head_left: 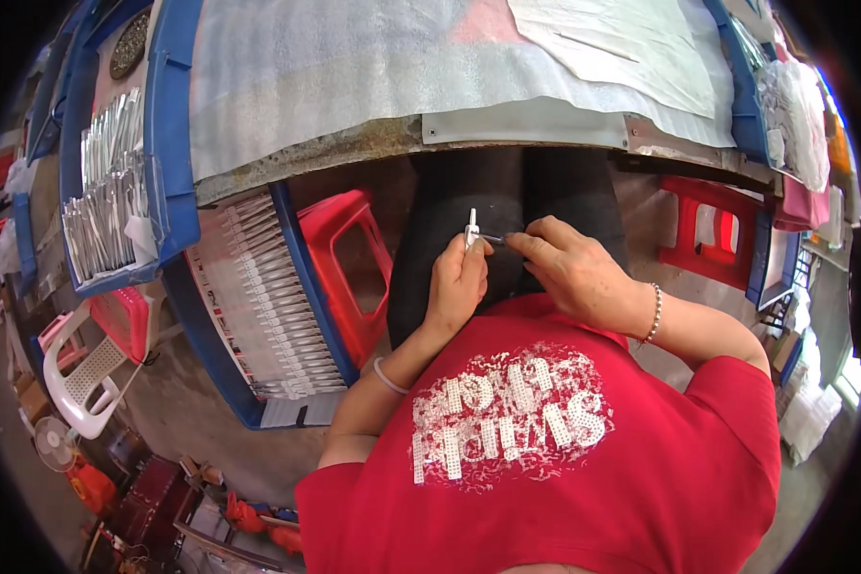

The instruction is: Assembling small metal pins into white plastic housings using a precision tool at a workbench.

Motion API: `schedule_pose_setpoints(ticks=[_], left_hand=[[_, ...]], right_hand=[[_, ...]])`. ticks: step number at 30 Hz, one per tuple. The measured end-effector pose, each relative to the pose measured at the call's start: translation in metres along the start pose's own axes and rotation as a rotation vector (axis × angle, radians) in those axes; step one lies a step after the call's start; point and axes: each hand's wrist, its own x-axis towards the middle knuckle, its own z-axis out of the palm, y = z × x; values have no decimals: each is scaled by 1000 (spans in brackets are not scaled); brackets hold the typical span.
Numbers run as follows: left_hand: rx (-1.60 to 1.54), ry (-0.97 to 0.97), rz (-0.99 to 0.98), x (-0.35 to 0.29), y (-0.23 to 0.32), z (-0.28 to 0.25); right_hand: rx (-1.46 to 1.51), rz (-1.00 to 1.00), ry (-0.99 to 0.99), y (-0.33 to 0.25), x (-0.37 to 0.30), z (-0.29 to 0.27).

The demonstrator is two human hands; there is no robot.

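Observation:
Above my lap, my left hand [461,279] pinches a small white and silver part [473,228] with a narrow tip pointing away from me. The exact kind of this part is too small to tell. My right hand [576,272] is closed, fingertips together, on a thin dark metallic piece [493,238]. That piece reaches leftward to the white and silver part and seems to touch it. Fingers hide the lower end of the part and the right end of the thin piece.
A worktable covered with white foam sheet [354,77] stands ahead. At left are a blue crate [174,143] of slim silver pieces [110,191] and a lower blue crate [325,316] with rows of silver parts [292,297]. Red stools [378,258] stand on both sides.

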Motion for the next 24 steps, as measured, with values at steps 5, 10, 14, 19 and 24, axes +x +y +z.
schedule_pose_setpoints(ticks=[5, 10, 14, 19, 24], left_hand=[[283, 61, 154, 5, -17, -2], [388, 75, 294, 9, -24, -6], [390, 68, 154, 10, -19, -8], [417, 75, 270, 14, -21, -8], [632, 167, 455, 15, -20, -4]], right_hand=[[299, 369, -157, 3, 18, -14], [-646, -312, -249, -3, 27, -11], [-268, -66, -425, 13, 50, -21], [-383, -179, -423, 12, 53, -18], [-227, -104, -168, 19, 26, 16]])
